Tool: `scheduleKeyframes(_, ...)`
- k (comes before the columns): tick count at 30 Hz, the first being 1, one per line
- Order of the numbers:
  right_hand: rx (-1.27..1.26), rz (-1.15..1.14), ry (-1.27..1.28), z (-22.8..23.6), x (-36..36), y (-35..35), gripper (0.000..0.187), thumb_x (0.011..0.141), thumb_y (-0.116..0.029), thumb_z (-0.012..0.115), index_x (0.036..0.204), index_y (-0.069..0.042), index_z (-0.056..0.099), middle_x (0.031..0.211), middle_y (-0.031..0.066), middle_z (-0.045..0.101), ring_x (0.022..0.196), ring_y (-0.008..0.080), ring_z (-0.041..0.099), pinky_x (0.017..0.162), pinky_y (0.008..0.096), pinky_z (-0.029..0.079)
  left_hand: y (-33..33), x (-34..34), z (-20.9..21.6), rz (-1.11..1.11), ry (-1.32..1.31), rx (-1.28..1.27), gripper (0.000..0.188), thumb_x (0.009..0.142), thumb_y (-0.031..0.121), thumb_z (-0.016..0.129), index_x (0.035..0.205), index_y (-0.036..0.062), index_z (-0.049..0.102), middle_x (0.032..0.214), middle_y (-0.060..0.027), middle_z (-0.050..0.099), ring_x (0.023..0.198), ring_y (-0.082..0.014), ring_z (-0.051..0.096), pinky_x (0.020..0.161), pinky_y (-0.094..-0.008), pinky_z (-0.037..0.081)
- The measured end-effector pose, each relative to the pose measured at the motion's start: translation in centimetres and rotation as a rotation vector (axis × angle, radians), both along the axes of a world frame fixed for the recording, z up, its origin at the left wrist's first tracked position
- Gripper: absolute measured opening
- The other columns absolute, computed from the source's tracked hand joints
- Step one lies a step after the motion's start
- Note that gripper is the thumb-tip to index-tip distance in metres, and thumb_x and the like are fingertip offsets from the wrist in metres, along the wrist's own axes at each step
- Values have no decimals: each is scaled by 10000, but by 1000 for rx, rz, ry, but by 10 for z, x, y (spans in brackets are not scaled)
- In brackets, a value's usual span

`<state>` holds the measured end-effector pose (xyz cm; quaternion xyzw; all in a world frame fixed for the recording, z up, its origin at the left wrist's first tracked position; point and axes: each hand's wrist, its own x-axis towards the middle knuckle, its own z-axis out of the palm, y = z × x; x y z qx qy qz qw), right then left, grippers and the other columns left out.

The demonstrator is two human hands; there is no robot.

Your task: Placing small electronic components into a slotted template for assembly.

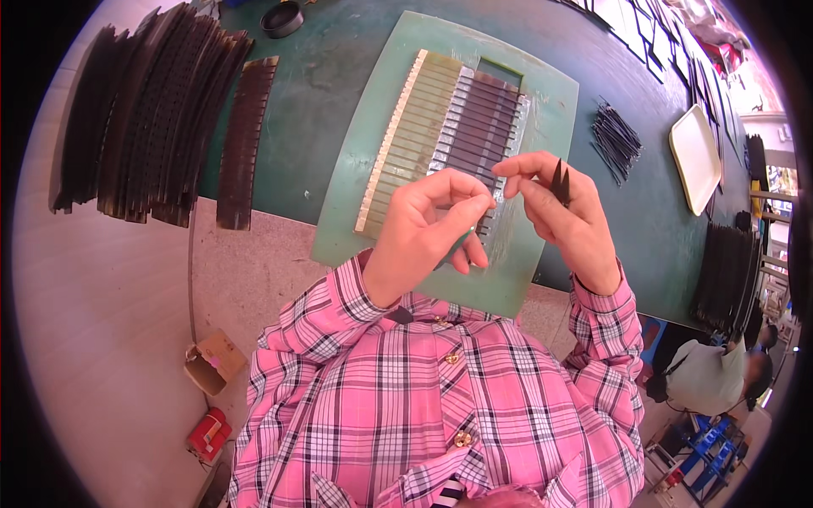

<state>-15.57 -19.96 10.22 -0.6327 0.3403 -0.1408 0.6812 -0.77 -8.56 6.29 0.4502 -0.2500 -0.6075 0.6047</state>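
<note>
My left hand [428,224] is closed in a pinch over the lower part of a green board [343,212]; what its fingertips hold is too small to make out. A bit to the right, my right hand [572,216] has a dark two-pointed tool [561,182] tucked in it, tips up; whether it is tweezers or snips I cannot tell. Its thumb and forefinger reach toward my left fingertips. Beneath both hands, a slotted olive strip panel [411,127] lies on the board beside a dark brown slotted panel [481,127].
Stacked dark slotted strips [148,118] stand at the left, with one separate strip [246,144] beside them. On the green table lie a bundle of thin black pins [616,140], a cream tray [694,161] and a black round dish [281,19]. Another person [707,377] sits at the lower right.
</note>
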Motion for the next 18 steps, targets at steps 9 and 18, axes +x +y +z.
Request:
scheduleKeyframes(9, -224, 34, 23, -10, -2, 1, 118, 826, -21, 635, 934, 0, 595, 820, -47, 552, 582, -8, 362, 517, 177, 289, 9, -11, -9, 44, -114, -24, 133, 914, 100, 569, 981, -14, 583, 858, -48, 606, 581, -110, 631, 441, -197, 459)
scheduleKeyframes(18, -1158, 9, 100, -44, 8, 6, 207, 714, 41, 634, 868, -47, 527, 811, 104, 505, 609, 310, 556, 520, 387, 461, 47, 9, 7, -3, 8, 63, 421, 947, 131, 527, 1328, 8, 396, 849, -24, 544, 670, -135, 651, 543, -240, 531)
